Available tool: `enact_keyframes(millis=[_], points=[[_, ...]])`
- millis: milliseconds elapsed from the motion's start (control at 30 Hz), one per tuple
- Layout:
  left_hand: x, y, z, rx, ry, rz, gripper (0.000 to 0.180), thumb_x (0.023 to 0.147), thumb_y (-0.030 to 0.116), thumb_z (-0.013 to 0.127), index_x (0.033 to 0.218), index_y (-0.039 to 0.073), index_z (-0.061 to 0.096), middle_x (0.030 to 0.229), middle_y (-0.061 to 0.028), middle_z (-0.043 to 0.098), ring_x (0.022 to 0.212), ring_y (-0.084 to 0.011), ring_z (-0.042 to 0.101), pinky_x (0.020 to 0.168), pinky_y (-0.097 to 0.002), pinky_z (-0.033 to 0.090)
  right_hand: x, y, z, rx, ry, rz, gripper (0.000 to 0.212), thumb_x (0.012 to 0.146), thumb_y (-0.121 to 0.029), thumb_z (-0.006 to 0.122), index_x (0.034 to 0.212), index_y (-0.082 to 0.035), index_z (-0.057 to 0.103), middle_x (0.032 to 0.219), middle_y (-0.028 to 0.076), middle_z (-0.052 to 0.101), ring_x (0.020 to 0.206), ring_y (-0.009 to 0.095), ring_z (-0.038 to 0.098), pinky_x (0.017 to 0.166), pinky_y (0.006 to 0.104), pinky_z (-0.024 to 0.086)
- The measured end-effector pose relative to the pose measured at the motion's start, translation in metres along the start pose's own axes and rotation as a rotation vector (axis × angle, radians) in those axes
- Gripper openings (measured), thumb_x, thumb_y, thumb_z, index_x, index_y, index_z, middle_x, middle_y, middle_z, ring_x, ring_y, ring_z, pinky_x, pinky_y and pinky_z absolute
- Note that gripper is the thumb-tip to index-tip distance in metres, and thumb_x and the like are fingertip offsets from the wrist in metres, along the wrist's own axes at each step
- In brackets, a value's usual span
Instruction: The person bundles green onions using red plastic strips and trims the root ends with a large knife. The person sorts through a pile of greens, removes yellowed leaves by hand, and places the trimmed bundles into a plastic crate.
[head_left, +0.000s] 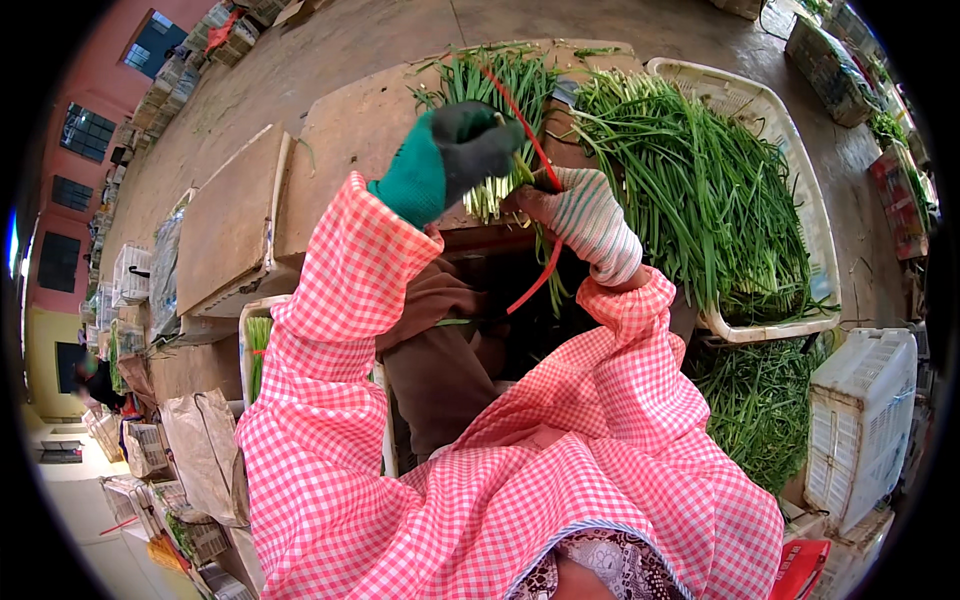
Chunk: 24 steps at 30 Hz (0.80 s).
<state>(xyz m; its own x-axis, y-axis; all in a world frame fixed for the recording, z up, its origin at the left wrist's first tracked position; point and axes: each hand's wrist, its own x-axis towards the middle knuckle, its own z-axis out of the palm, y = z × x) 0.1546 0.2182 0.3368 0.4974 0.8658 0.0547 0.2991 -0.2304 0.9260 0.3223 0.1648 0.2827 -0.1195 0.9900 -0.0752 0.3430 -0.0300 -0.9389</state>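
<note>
A bunch of long green leafy stalks point(487, 205) lies at the near edge of a brown board, its pale cut ends toward me. Over it, my left hand point(455, 160), in a green and black glove, is closed with fingers curled round some stalks. The fingertips are slightly blurred. My right hand point(585, 218), in a pale striped knit glove with bare-looking dark fingertips, is closed at the bunch's right side. A red tie strip point(527, 118) runs down from the leaves through my right hand, and its loose end hangs below.
A large heap of the same greens point(690, 180) fills a white plastic crate point(805, 150) at the right. More greens point(765, 400) lie below it, beside a white crate point(865, 425). A board-topped stand point(230, 225) is at the left. Stacked crates line the wall.
</note>
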Motion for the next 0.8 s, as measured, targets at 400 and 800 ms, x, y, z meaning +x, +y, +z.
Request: enact_keyframes(millis=[400, 800], points=[[-0.014, -0.057, -0.029, -0.107, 0.156, -0.051, 0.029, 0.088, 0.02, 0.056, 0.106, -0.002, 0.06, 0.082, -0.0062, 0.062, 0.075, -0.0116, 0.058, 0.068, -0.026, 0.047, 0.006, 0.028, -0.021, 0.265, 0.053, 0.094, 0.017, 0.081, -0.015, 0.063, 0.094, -0.006, 0.069, 0.059, -0.003, 0.055, 0.054, 0.004, 0.045, 0.05, 0.0196, 0.037], [-0.012, -0.061, -0.008, -0.34, -0.441, -0.451, 0.023, 0.082, 0.016, 0.061, 0.102, 0.004, 0.06, 0.081, -0.0039, 0.061, 0.065, -0.0107, 0.058, 0.056, -0.0253, 0.047, 0.03, 0.025, 0.002, -0.235, -0.051, -0.266, 0.027, 0.078, -0.017, 0.059, 0.105, -0.017, 0.064, 0.064, 0.009, 0.061, 0.054, 0.019, 0.059, 0.052, 0.0295, 0.047]])
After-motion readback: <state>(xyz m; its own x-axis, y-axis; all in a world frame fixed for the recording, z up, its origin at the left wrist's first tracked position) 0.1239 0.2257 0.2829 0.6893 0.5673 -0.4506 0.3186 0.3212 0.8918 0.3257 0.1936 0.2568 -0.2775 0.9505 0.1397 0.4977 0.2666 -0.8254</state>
